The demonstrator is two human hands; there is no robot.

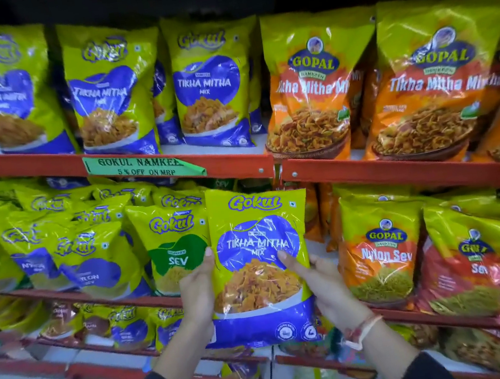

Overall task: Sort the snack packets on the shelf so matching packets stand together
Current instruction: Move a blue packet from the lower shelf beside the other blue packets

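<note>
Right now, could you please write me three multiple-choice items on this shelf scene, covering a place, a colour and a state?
1. Where do the matching Gokul Tikha Mitha packets stand?
A. upper shelf, left part
B. lowest shelf
C. on the floor

2. What colour is the sign under that row?
A. white
B. green
C. blue

3. How is the packet in front of the shelves held?
A. by one hand
B. by both hands
C. by nothing, it lies on a shelf

Answers:
1 A: the row stands on the upper shelf, left of the Gopal packets.
2 B: the sign is green.
3 B: the left hand and right hand grip the held packet by its sides.
</note>
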